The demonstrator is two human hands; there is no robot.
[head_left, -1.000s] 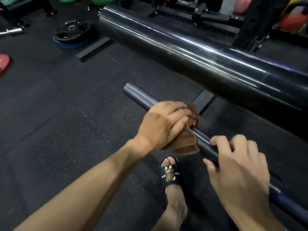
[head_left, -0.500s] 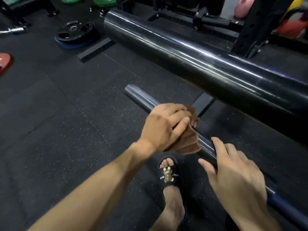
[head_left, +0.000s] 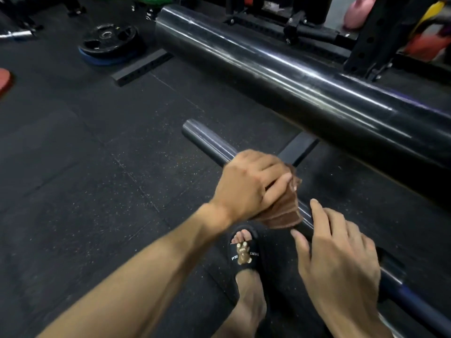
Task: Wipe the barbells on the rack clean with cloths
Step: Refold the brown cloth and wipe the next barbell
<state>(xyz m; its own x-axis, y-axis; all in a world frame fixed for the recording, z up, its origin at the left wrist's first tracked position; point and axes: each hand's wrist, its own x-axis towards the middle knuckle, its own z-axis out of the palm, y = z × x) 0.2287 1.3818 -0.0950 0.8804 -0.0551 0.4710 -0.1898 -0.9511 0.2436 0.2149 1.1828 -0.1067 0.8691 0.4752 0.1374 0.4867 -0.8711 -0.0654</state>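
Observation:
A dark steel barbell sleeve (head_left: 207,140) runs from the centre toward the lower right, below a much thicker black barbell sleeve (head_left: 280,76) that crosses the upper right. My left hand (head_left: 249,184) wraps a brown cloth (head_left: 284,211) around the lower bar. My right hand (head_left: 339,262) hovers just right of the cloth, fingers spread and loose over the bar, the index fingertip near the shaft; no grip shows. Further right the bar turns blue (head_left: 419,306).
My foot in a black slipper (head_left: 244,254) stands on the rubber floor under the bar. A black plate on a blue one (head_left: 107,42) lies at the back left, a red plate (head_left: 3,81) at the left edge. A black rack upright (head_left: 375,32) rises at the back right.
My right hand has let go of the bar, its fingers lifted and spread. My left hand with the cloth has barely shifted along the bar.

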